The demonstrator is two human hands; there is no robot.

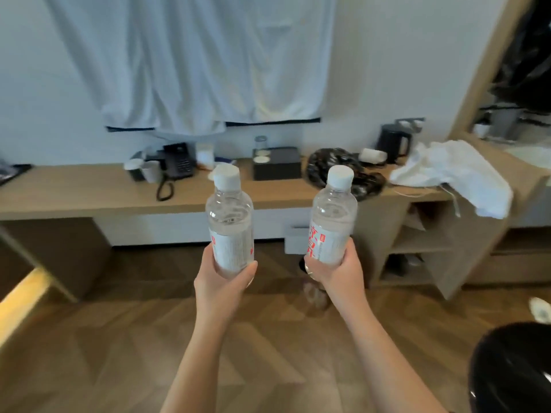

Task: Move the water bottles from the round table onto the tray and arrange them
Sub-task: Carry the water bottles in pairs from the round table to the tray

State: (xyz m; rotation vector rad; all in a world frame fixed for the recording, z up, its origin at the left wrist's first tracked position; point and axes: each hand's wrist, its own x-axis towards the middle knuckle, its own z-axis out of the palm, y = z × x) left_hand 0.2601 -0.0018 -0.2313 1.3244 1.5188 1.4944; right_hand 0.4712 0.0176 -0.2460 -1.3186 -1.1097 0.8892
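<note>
1. Both bare forearms reach forward from the bottom edge, above a wooden floor (268, 329) with a herringbone pattern.
2. At the lower right corner a black round object (512, 371) shows only in part; I cannot tell what it is.
3. The left hand (222, 281) grips the left bottle (229, 222) around its lower part, fingers curled on the white label.
4. The right hand (340, 272) grips the right bottle (332, 216) in the same way, near the bottom.
5. The 2 bottles are upright, clear, with white caps on, held in the air side by side and apart from each other.
6. Behind them runs a long wooden desk (89, 189) along the wall.
7. On the desk stand a black telephone (177, 160), a black box (277, 166), a dark kettle (392, 143) and a crumpled white cloth (453, 174).
8. A pale sheet (193, 61) hangs on the wall above the desk.
</note>
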